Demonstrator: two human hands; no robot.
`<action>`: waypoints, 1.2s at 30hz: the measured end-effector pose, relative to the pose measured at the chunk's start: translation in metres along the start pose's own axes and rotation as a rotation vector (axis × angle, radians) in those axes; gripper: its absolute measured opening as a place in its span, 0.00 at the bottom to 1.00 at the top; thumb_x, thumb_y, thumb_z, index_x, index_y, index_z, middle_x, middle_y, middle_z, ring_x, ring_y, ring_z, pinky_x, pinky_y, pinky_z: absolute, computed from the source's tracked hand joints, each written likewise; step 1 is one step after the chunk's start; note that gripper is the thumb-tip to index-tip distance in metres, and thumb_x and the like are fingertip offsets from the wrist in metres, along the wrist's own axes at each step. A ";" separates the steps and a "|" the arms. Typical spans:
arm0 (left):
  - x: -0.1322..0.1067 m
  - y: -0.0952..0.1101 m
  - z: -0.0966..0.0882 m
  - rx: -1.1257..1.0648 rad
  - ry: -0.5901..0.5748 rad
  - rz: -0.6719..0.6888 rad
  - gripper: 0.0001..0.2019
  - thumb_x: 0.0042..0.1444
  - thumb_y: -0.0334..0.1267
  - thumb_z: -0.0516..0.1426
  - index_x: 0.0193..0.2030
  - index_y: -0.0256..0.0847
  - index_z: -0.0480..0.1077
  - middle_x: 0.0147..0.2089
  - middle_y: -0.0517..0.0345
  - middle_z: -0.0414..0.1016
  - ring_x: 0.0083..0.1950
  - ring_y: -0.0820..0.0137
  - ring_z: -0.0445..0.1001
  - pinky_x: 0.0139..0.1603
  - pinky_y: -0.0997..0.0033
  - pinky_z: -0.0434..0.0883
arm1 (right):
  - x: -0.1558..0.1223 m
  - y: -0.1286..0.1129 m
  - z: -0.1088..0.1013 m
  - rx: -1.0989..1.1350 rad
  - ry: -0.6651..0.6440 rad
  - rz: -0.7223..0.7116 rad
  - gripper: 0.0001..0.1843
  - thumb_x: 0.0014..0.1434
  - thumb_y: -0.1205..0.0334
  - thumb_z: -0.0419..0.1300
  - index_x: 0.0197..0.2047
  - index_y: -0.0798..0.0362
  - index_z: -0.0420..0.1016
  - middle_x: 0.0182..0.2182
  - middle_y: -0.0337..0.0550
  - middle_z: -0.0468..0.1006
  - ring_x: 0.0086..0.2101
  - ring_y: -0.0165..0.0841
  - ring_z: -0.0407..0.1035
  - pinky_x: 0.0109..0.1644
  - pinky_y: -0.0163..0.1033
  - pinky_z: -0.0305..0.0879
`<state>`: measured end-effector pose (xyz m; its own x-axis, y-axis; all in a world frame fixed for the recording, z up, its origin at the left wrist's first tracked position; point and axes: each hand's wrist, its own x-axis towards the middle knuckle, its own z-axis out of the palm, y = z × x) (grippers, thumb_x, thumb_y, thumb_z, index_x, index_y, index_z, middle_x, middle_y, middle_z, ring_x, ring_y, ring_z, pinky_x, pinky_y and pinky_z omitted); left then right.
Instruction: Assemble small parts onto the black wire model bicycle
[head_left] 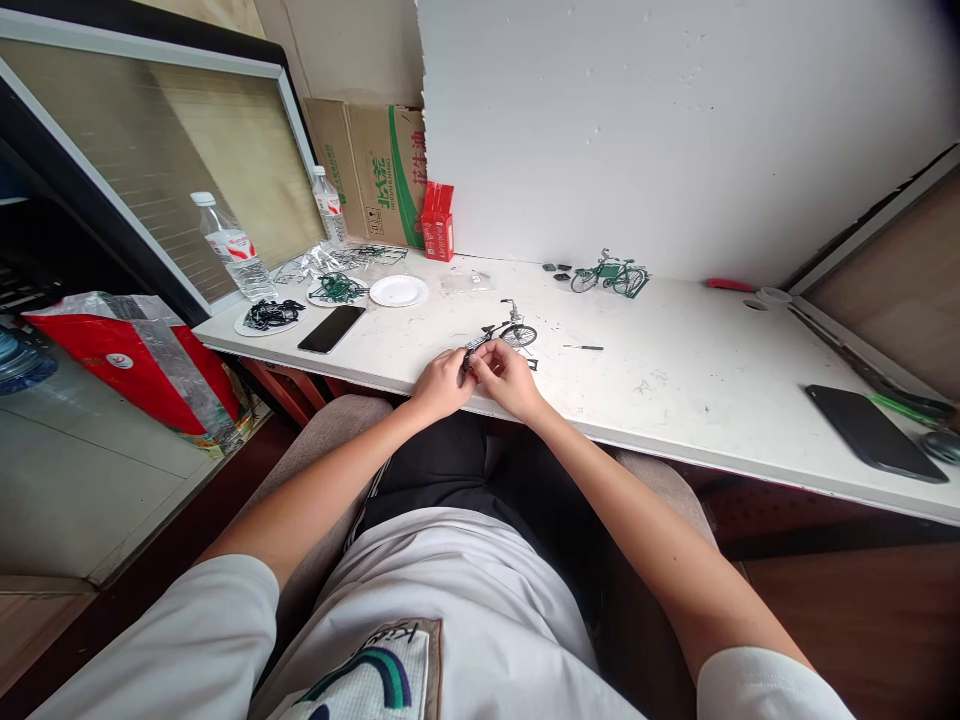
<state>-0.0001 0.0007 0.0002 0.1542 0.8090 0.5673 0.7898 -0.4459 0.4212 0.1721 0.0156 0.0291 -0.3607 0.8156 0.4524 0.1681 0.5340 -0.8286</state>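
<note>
Both of my hands meet at the table's front edge, fingers closed around a small black part (pixel 468 360). My left hand (pixel 444 382) pinches it from the left, and my right hand (pixel 510 378) comes in from the right with thumb and fingertips together. Fingers cover most of the part, so its shape is unclear. Just beyond them stands a small black model bicycle (pixel 517 334) with a spoked wheel and handlebars; its rear is partly behind my fingers. A small black frame piece (pixel 532 364) lies beside my right hand.
A green model bicycle (pixel 611 277) stands at the back. To the left are plates with black parts (pixel 271 315) and green parts (pixel 337 288), a white plate (pixel 398 291), a phone (pixel 332 329) and water bottles (pixel 234 246). A thin tool (pixel 585 347) and black tablet (pixel 874 430) lie rightward.
</note>
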 end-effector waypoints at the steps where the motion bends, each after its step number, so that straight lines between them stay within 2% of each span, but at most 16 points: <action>1: 0.000 0.000 0.000 0.001 0.002 0.003 0.04 0.64 0.35 0.58 0.45 0.41 0.70 0.42 0.48 0.78 0.46 0.58 0.79 0.48 0.61 0.75 | 0.000 0.000 0.000 0.002 0.003 0.002 0.15 0.67 0.46 0.61 0.42 0.49 0.72 0.31 0.40 0.79 0.33 0.35 0.73 0.38 0.41 0.70; 18: 0.000 0.003 -0.006 -0.010 -0.025 0.038 0.07 0.60 0.34 0.58 0.45 0.41 0.71 0.41 0.47 0.77 0.46 0.57 0.77 0.48 0.60 0.75 | 0.001 0.001 -0.001 0.013 0.022 0.040 0.16 0.65 0.44 0.62 0.41 0.49 0.75 0.31 0.42 0.81 0.33 0.37 0.76 0.41 0.43 0.72; 26: -0.001 -0.001 -0.012 -0.091 -0.066 0.093 0.07 0.64 0.39 0.54 0.44 0.41 0.69 0.42 0.48 0.76 0.45 0.57 0.76 0.48 0.59 0.73 | 0.001 0.001 -0.002 0.023 0.028 0.049 0.17 0.64 0.43 0.64 0.40 0.49 0.76 0.29 0.42 0.81 0.31 0.36 0.75 0.39 0.43 0.71; 31: 0.000 0.005 -0.015 -0.148 -0.036 0.039 0.16 0.73 0.48 0.47 0.39 0.42 0.68 0.37 0.51 0.75 0.41 0.61 0.75 0.45 0.62 0.72 | 0.001 0.002 -0.002 0.006 0.048 0.034 0.18 0.63 0.42 0.64 0.39 0.50 0.78 0.28 0.41 0.79 0.31 0.35 0.73 0.39 0.42 0.71; 36: 0.003 0.010 -0.016 -0.180 -0.013 -0.023 0.21 0.74 0.52 0.47 0.34 0.42 0.67 0.33 0.53 0.75 0.38 0.64 0.75 0.41 0.65 0.70 | 0.001 0.006 -0.002 -0.004 0.051 0.018 0.17 0.63 0.43 0.64 0.39 0.50 0.77 0.29 0.41 0.79 0.31 0.35 0.72 0.39 0.42 0.71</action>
<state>-0.0011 -0.0069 0.0173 0.1455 0.8241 0.5474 0.6746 -0.4874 0.5544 0.1741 0.0201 0.0256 -0.3104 0.8354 0.4537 0.1775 0.5198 -0.8356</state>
